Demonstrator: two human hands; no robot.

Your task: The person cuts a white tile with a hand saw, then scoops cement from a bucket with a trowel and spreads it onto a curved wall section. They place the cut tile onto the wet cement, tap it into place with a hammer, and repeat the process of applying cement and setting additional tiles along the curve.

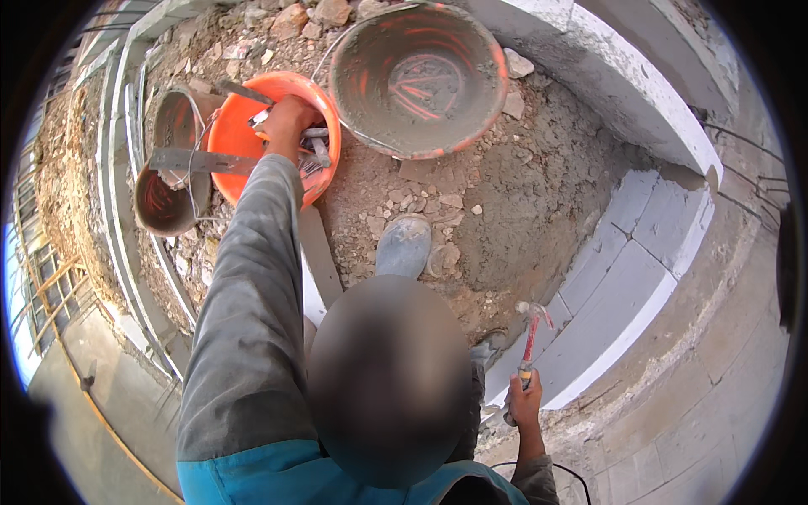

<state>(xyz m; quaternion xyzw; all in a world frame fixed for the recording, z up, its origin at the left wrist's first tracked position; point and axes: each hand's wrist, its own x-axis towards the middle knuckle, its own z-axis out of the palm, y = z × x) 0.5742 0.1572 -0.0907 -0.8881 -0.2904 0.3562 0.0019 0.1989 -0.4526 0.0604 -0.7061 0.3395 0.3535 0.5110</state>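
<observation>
My left hand (pixel 289 123) is down inside an orange bucket (pixel 326 94) at the upper left, among several tools. Its fingers are mostly hidden, so what it grips, if anything, does not show. Beside it lie a small white-and-dark object (pixel 259 119) and some grey metal pieces (pixel 316 145). A flat grey metal blade or bar (pixel 195 161) sticks out leftward over the bucket's rim. At the lower right, my right hand (pixel 525 401) is closed round the handle of a claw hammer (pixel 529 338), red along its shaft, with the head pointing away from me.
A wide mortar-coated tub (pixel 417 145) stands beside the bucket. Two dirty buckets (pixel 165 206) lie left of it. Pale block walls (pixel 623 261) curve along the right. Rubble and stones (pixel 417 200) cover the ground around my grey boot (pixel 404 244). Rebar (pixel 749 168) juts out at far right.
</observation>
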